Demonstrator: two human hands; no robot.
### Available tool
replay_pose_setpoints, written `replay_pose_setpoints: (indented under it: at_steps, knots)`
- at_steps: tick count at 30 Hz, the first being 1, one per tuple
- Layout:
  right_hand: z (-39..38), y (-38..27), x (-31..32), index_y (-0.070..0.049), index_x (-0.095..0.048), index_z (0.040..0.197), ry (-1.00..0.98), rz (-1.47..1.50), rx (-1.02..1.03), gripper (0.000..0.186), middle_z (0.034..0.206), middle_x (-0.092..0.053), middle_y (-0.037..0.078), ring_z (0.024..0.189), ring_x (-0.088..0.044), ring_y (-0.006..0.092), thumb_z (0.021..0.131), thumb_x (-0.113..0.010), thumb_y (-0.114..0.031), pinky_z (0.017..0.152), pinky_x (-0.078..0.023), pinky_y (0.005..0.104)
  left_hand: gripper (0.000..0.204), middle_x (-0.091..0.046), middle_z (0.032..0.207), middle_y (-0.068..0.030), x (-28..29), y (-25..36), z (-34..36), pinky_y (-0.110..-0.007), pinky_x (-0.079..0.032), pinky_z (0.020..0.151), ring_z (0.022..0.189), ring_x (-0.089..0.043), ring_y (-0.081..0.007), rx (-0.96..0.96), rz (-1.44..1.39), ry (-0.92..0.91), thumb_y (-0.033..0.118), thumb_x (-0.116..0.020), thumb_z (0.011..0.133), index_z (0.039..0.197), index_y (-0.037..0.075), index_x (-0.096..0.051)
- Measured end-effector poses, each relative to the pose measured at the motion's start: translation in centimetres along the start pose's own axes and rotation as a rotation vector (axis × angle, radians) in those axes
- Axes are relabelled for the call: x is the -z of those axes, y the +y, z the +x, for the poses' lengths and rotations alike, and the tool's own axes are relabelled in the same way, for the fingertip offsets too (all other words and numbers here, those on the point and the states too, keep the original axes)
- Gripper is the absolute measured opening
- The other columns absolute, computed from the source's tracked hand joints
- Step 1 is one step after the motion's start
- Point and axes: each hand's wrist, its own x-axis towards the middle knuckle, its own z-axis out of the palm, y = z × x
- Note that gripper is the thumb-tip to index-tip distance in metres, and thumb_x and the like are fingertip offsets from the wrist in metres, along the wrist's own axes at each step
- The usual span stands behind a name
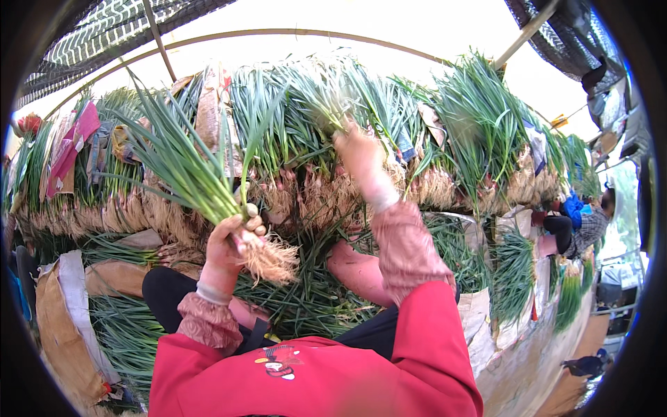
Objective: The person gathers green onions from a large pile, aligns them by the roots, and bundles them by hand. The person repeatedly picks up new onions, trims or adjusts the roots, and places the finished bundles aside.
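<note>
My left hand (233, 243) is wrapped round the lower stalks of a bunch of scallions (184, 167). Their green leaves fan up to the left, and pale bulbs and stringy roots hang out below the fist. Farther off, my right hand (358, 153) reaches up to the long heap of scallions (260, 118) in front of me. Its fingers close on the leaves of some scallions (332, 110) there; slight blur hides the fingertips. Loose green leaves (299, 306) lie between my knees.
Brown and white sacking (59, 333) borders more scallions (121, 333) on my left. Further bunches (514, 271) stand on the right, where another person (583, 222) sits. A pink cloth (73, 149) drapes over the heap. A dark bird (587, 365) is at the far right.
</note>
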Motion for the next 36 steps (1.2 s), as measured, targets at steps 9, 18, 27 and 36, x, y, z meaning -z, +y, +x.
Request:
replay_pose_setpoints:
  at_steps: [9,18,27,36]
  knots:
    - [1.9,5.8,-2.2,-0.009,-0.063,0.096,-0.092,0.554,-0.262,0.019,0.079,-0.063,0.011,0.066,-0.058,0.0189,0.092,-0.053,-0.025,0.063,-0.049,0.0349,0.051,-0.055,0.09,-0.0066,3.4,-1.2,0.4,-0.038,-0.045,0.078,0.081,-0.052,-0.0186,0.186,-0.14,0.03,0.011,-0.056,0.08,0.128,-0.002,-0.044]
    - [-1.5,6.2,-1.8,-0.008,-0.049,0.127,-0.249,1.648,-0.554,0.059,0.111,-0.058,0.013,0.099,-0.057,0.0257,0.08,-0.07,-0.034,0.082,-0.047,0.036,0.05,-0.057,0.1,-0.0092,3.1,-1.5,0.5,-0.037,-0.047,0.08,0.082,-0.054,-0.0184,0.209,-0.152,0.034,0.01,-0.054,0.081,0.128,-0.003,-0.044]
    - [1.8,1.4,0.3,-0.008,-0.057,0.109,-0.145,0.106,0.092,0.045,0.106,-0.059,0.014,0.098,-0.059,0.0282,0.079,-0.066,-0.04,0.082,-0.047,0.0413,0.049,-0.056,0.103,-0.0098,2.9,-2.1,0.8,-0.037,-0.049,0.08,0.083,-0.055,-0.019,0.267,-0.162,0.04,0.008,-0.052,0.082,0.128,-0.003,-0.042]
    - [-4.7,-1.9,0.8,-0.009,-0.063,0.105,-0.607,0.727,0.224,0.042,0.09,-0.066,0.015,0.087,-0.063,0.0288,0.079,-0.066,-0.042,0.079,-0.049,0.0356,0.034,-0.052,0.128,-0.0221,3.1,-1.9,-0.6,-0.044,-0.049,0.091,0.108,-0.057,-0.0331,0.279,-0.01,0.22,0.011,-0.05,0.082,0.114,-0.001,-0.053]
